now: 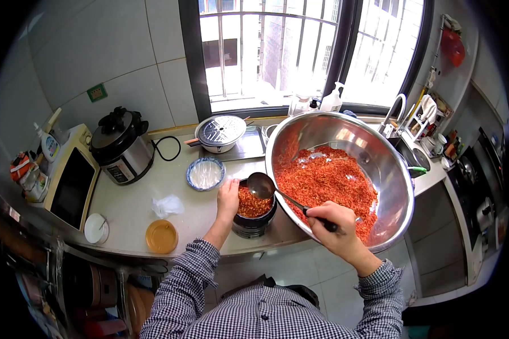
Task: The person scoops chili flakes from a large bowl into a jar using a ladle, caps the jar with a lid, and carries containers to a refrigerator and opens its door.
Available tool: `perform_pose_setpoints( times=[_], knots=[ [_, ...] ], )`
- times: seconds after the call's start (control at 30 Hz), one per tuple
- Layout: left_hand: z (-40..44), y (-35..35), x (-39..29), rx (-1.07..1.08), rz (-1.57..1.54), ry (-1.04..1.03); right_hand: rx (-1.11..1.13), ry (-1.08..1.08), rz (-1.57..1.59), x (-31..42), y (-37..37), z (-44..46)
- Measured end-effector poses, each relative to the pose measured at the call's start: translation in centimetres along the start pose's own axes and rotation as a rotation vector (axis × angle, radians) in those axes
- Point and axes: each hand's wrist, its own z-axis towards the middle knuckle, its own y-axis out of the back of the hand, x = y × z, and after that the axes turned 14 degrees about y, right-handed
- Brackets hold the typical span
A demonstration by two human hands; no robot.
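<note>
Pale counter (pixel 130 206): cooker (pixel 121 152), blue-rimmed bowl (pixel 189 174), amber dish (pixel 162 237), jar (pixel 253 226); basin (pixel 395 195) apparently overhanging edge.

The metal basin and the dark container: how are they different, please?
The metal basin is much wider than the dark container. The metal basin is shiny silver; the dark container looks blackish outside. The ladle's scoop is over the dark container, not the metal basin. Both hold reddish chopped food.
</note>
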Motion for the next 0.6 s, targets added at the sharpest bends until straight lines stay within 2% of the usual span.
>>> perform_pose_setpoints(
  times=[0.1,0.17,0.43,0.53,0.6],
  knots=[
    [0.1,0.0,0.2,0.016,-0.031,0.009,-0.036,-0.224,0.13,-0.1,-0.5,-1.1],
    [0.2,0.0,0.2,0.031,-0.04,0.005,-0.002,-0.138,0.104,-0.6,-1.3,-1.8],
    [-0.5,0.3,-0.9,0.011,0.02,0.007,-0.063,-0.127,0.029,-1.8,-1.8,-2.4],
    [-0.2,0.2,-0.3,0.017,-0.008,0.007,-0.128,-0.275,0.1,-1.3,-1.6,-2.2],
    [0.2,-0.2,0.2,0.04,-0.142,0.074,-0.228,-0.438,0.203,-1.2,-1.6,-2.0]
  ],
)
